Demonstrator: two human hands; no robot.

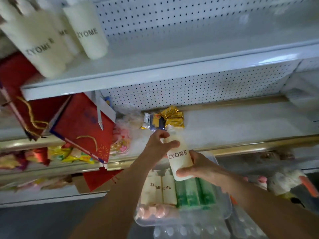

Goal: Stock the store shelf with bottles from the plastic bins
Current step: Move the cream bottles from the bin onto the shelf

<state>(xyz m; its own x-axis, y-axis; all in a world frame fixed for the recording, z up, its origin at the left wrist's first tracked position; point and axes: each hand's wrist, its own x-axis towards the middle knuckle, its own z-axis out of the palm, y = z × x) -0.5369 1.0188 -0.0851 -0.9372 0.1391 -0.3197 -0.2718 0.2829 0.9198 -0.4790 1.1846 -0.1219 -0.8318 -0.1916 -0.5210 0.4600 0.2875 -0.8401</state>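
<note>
Both hands grip one cream bottle point(179, 157): the left hand point(158, 144) curls round its neck, the right hand point(198, 167) wraps its base. It is held tilted above the clear bin point(222, 211), before the lower shelf's point(241, 123) front edge.

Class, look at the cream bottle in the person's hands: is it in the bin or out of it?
Out. Both hands hold the cream bottle above the plastic bin.
</note>
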